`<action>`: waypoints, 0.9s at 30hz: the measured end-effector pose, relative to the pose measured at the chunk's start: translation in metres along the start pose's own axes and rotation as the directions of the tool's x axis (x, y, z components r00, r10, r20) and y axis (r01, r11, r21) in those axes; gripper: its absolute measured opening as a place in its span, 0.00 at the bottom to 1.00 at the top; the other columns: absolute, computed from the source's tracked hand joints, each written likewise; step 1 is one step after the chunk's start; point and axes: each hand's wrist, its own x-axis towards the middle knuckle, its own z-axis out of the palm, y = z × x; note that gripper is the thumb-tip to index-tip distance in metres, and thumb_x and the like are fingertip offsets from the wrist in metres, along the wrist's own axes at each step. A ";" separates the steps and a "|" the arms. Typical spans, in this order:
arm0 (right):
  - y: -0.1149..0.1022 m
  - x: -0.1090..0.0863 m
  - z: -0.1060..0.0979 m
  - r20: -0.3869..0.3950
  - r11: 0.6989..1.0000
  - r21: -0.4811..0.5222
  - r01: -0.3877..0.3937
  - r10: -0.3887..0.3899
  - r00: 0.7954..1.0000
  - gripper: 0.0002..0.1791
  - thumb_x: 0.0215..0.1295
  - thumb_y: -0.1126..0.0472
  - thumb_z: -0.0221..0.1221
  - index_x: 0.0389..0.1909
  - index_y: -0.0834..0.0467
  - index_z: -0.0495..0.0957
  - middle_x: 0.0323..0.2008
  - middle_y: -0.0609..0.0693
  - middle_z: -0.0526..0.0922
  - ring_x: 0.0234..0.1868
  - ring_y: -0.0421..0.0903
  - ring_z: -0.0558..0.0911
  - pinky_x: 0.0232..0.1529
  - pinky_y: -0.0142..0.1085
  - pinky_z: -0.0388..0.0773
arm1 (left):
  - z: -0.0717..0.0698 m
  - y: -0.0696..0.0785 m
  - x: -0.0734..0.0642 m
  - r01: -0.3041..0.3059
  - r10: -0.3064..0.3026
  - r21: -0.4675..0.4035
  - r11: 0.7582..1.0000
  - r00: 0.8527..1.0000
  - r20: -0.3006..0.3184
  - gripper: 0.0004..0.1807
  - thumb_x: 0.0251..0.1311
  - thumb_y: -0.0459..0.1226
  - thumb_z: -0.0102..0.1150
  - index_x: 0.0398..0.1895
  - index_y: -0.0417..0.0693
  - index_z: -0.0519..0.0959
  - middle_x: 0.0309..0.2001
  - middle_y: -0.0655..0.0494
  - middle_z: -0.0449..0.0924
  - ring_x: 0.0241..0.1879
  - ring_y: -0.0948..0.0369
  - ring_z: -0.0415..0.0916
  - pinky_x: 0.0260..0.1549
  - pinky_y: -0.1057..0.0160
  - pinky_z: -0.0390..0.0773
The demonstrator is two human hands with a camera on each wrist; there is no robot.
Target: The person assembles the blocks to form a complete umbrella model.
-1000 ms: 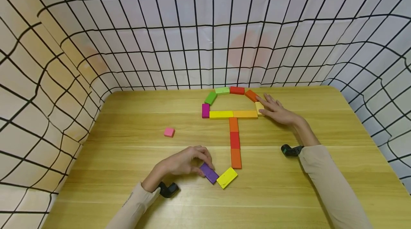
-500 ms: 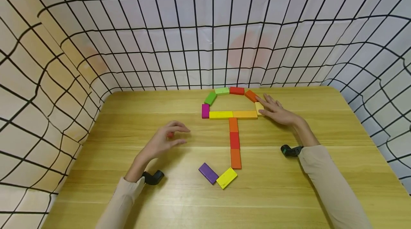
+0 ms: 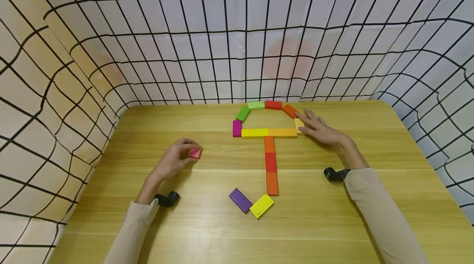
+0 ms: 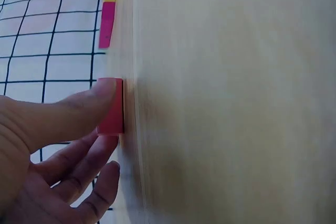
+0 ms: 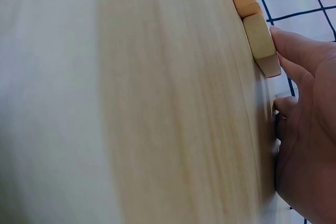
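Note:
My left hand point(image 3: 173, 160) pinches a small pink block point(image 3: 195, 154) between thumb and fingers, left of the other blocks. In the left wrist view the thumb lies against one side of that pink block point(image 4: 111, 116), low at the tabletop. My right hand point(image 3: 323, 129) rests on the table with fingers extended, its thumb and fingertips at a pale yellow block point(image 3: 298, 123) and an orange block point(image 3: 290, 111). The right wrist view has the thumb right beside the pale yellow block point(image 5: 261, 40).
Several coloured blocks form an arch over a yellow bar point(image 3: 254, 133) and a light orange bar point(image 3: 282, 133). Below runs a column with a red block point(image 3: 270, 162), then a yellow block point(image 3: 261, 206) and a purple block point(image 3: 240, 200) at angles. Gridded cloth point(image 3: 237, 62) surrounds the wooden table point(image 3: 314, 227).
My left hand has let go of the purple block, moved up and left, and taken hold of the pink block. The right hand has stayed put.

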 end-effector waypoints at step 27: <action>-0.001 0.000 0.000 0.021 0.999 -0.014 -0.040 0.040 0.999 0.37 0.83 0.46 0.45 0.85 0.45 0.41 0.84 0.58 0.24 0.83 0.61 0.21 0.77 0.66 0.17 | 0.007 0.009 0.002 -0.073 0.073 0.010 0.997 0.995 0.072 0.15 0.60 0.26 0.70 0.51 0.41 0.87 0.53 0.45 0.82 0.50 0.49 0.78 0.48 0.58 0.81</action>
